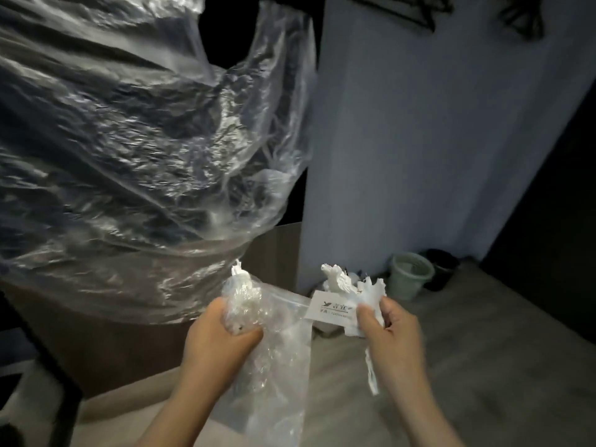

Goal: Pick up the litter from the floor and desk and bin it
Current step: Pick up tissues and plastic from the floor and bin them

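My left hand grips a bunch of clear plastic wrap that hangs down in front of me over the floor. My right hand pinches crumpled white paper scraps together with a white printed card, and a thin white strip dangles below that hand. A pale green waste bin stands on the floor against the wall, beyond my right hand. A dark bin sits just behind it.
A large sheet of clear plastic drapes over something bulky at the left and fills the upper left. A brown cardboard box stands beneath it. The pale blue wall rises at the right. Grey floor spreads below.
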A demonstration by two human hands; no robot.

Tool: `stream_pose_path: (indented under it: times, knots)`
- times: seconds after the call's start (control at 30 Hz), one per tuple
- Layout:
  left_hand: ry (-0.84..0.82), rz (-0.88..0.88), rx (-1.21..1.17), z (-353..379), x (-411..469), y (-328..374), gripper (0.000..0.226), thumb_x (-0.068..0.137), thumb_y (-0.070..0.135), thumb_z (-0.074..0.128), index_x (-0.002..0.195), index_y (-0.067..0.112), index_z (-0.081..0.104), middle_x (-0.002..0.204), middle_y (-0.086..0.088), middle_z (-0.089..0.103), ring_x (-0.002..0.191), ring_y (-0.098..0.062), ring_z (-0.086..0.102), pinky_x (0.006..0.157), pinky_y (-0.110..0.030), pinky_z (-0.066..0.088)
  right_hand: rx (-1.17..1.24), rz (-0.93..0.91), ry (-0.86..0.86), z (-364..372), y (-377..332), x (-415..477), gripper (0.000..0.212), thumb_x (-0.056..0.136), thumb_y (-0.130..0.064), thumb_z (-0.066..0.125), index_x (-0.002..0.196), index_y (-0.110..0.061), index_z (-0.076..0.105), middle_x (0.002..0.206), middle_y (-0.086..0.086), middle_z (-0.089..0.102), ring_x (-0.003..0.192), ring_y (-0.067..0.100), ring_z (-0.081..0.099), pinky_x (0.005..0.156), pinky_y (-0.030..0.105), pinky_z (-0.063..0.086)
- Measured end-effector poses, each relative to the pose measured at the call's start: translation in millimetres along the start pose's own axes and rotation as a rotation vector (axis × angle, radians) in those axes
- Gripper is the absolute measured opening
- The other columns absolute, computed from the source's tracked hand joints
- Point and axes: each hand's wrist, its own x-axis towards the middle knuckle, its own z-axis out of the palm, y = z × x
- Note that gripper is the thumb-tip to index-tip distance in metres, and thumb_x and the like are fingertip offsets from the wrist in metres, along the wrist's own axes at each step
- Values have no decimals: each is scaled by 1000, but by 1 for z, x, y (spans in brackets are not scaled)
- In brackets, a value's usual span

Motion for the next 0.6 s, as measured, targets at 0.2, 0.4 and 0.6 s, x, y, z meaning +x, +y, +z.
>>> stream_pose_path:
  times: [0.2,0.4,0.6]
  knots:
    - [-186,109,1,114,52,43,23,65,17,78,74,28,60,67,7,65,61,3,59,53,-13,36,-51,79,227,-69,49,69,32,83,-22,59,55,-15,45,57,4,54,49,24,49,50,25,31]
    - [-337,166,-27,209,131,72,23,66,16,78,75,26,60,63,7,66,62,7,60,48,-10,35,-83,119,330,-96,78,149,31,88,-5,58,61,-18,65,67,-2,68,51,-2,59,45,7,38]
    - [-440,238,-30,279,219,114,18,67,16,74,71,26,60,72,24,65,65,8,59,51,-19,38,-133,199,445,-105,101,232,34,89,-8,60,61,-25,66,64,-1,67,57,10,64,48,17,39]
